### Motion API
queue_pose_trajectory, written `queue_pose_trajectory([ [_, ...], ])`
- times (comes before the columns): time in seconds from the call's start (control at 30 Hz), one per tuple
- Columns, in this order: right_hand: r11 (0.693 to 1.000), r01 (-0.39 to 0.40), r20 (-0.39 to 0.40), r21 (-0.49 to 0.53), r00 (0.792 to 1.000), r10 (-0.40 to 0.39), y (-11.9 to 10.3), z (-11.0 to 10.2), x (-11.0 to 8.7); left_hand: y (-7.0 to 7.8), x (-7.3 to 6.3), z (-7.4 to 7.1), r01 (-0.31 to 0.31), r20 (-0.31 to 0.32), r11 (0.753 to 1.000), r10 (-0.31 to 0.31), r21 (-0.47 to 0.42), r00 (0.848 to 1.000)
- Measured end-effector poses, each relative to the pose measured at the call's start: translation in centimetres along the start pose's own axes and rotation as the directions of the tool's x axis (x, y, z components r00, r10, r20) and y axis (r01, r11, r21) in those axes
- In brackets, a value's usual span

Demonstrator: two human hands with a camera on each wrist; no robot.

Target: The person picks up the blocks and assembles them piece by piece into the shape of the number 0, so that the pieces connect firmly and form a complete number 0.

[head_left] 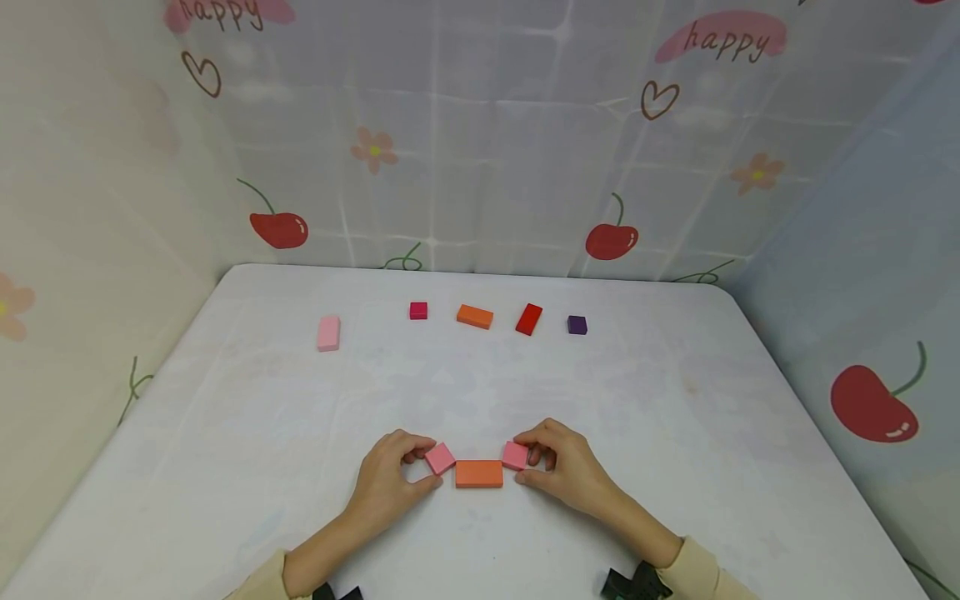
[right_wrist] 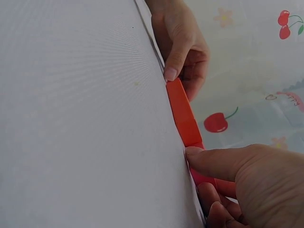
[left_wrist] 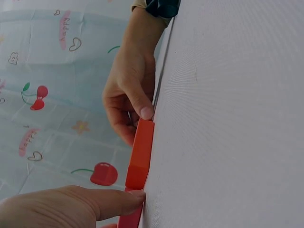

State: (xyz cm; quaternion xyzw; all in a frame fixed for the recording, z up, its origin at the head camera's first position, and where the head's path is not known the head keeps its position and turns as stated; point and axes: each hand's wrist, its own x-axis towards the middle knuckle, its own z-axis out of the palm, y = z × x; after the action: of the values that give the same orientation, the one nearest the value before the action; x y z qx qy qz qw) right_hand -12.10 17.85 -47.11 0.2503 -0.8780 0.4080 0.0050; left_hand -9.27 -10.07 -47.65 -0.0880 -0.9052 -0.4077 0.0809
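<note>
An orange block (head_left: 479,474) lies lengthwise on the white table between both hands. At its left end sits a pink block (head_left: 440,458), turned at an angle with a corner close to the orange one. My left hand (head_left: 392,477) pinches that pink block between thumb and fingers. A second pink block (head_left: 514,455) meets the orange block's right end, and my right hand (head_left: 564,467) grips it by thumb and fingers. In the right wrist view, the thumb and fingers partly hide this pink block (right_wrist: 202,176).
Along the back of the table (head_left: 637,375) stand a light pink block (head_left: 328,333), a crimson block (head_left: 418,311), an orange block (head_left: 475,317), a red block (head_left: 528,319) and a purple block (head_left: 577,325), spaced apart. A printed curtain (head_left: 487,167) hangs behind.
</note>
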Motion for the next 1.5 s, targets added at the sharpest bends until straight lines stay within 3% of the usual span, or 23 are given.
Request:
queue_pose_trajectory([
  [0.47,0.999,-0.012,0.026,0.047,1.0,0.011,0.4,-1.1,0.7,-0.1,0.2,-0.3,-0.01,-0.002,1.0,0.01,-0.002,1.0],
  [0.63,0.998,-0.041,-0.02,0.037,0.999,0.042,0.5,-2.5,1.7,0.0,0.4,-0.3,-0.012,0.004,1.0,0.012,0.004,1.0],
  [0.83,0.994,-0.108,-0.123,-0.013,0.987,0.106,1.0,-3.4,5.1,-0.1,0.3,-0.4,0.009,0.008,1.0,-0.009,-0.001,1.0],
  [0.97,0.979,-0.204,-0.183,-0.001,0.963,0.2,2.0,-3.6,8.0,-0.1,0.2,-0.3,0.026,0.013,1.0,-0.025,-0.007,1.0],
  [1.13,0.94,-0.34,-0.208,0.039,0.917,0.34,3.6,-3.9,11.6,-0.2,0.0,-0.1,0.021,0.005,1.0,-0.021,-0.01,1.0],
  [1.3,0.901,-0.432,-0.194,0.046,0.881,0.432,5.3,-4.0,14.5,-0.2,-0.1,-0.1,0.014,0.003,1.0,-0.014,-0.013,1.0],
  [1.5,0.85,-0.524,-0.158,0.056,0.836,0.526,6.7,-4.3,16.3,-0.2,-0.1,0.0,0.002,0.004,1.0,-0.002,-0.017,1.0],
])
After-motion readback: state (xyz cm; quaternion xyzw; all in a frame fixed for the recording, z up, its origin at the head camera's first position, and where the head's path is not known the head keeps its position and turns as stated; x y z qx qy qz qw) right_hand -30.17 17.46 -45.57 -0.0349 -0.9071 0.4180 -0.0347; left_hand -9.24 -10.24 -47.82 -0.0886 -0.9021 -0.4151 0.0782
